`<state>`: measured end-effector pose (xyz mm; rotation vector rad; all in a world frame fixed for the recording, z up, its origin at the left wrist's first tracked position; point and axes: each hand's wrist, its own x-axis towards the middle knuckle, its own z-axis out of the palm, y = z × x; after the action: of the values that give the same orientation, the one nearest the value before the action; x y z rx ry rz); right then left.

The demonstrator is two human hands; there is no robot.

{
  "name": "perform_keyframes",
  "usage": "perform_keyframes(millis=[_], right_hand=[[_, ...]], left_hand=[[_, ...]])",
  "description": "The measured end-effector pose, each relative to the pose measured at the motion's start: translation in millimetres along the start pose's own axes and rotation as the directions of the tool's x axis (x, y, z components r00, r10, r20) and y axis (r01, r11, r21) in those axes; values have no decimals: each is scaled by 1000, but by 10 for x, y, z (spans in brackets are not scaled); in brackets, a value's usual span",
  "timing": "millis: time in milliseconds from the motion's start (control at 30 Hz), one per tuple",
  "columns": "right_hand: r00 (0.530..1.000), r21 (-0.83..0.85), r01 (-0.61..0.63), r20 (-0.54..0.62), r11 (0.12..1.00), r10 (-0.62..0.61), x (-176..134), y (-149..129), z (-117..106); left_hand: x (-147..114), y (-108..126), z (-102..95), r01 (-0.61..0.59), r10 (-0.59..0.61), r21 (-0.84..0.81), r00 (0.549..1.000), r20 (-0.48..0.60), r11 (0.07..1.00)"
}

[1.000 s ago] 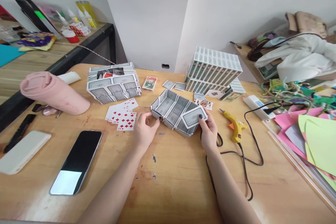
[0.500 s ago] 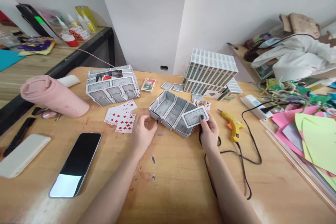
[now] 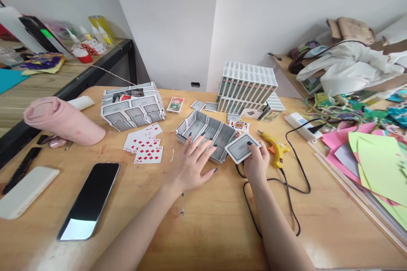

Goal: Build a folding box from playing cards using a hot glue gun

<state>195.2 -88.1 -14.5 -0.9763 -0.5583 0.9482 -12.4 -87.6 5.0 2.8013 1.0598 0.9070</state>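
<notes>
My right hand (image 3: 257, 160) pinches a grey-backed playing card (image 3: 242, 148), tilted, at the right end of an open-topped box made of playing cards (image 3: 203, 129). With fingers spread, my left hand (image 3: 192, 167) is over the box's near side, hiding part of that wall; whether it touches the box I cannot tell. Several diamond cards (image 3: 149, 155) lie face up to the left. Behind the box are a boxed card deck (image 3: 176, 105) and loose face-down cards (image 3: 197, 105). A yellow glue gun (image 3: 276, 149) lies right of my right hand.
A larger card-covered box (image 3: 132, 108) stands at the back left, near a pink tumbler (image 3: 65, 120). A phone (image 3: 90, 201) lies front left. Stacked card decks (image 3: 246, 87) rise at the back right. The glue gun's black cord (image 3: 288, 203) loops beside my right forearm.
My left hand has left the box's left corner, moved right and spread its fingers. The card in my right hand has turned and come slightly nearer. The whole view has shifted a little.
</notes>
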Motion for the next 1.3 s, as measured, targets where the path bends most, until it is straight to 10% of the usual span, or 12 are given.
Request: perform_keyframes(millis=[233, 533, 800, 867, 1033, 1167, 1300], right_hand=[[995, 23, -75, 64, 997, 73, -48, -77, 34], [991, -114, -25, 128, 993, 39, -27, -62, 0], [983, -248, -43, 164, 968, 85, -122, -99, 85], [967, -274, -37, 233, 961, 103, -167, -117, 98], [792, -440, -41, 533, 897, 298, -302, -141, 120], [568, -592, 270, 735, 759, 371, -391, -101, 163], [509, -565, 507, 806, 651, 303, -421, -27, 197]], left_hand=[[322, 24, 42, -45, 0, 133, 947, 322, 990], [730, 99, 54, 136, -201, 173, 870, 450, 976], [493, -548, -676, 485, -374, -43, 726, 577, 874], [364, -722, -763, 465, -346, -94, 765, 544, 880], [247, -867, -625, 364, -294, -26, 789, 539, 931], [266, -901, -466, 336, -374, 165, 812, 448, 927], [247, -1002, -443, 329, -362, 153, 844, 396, 932]])
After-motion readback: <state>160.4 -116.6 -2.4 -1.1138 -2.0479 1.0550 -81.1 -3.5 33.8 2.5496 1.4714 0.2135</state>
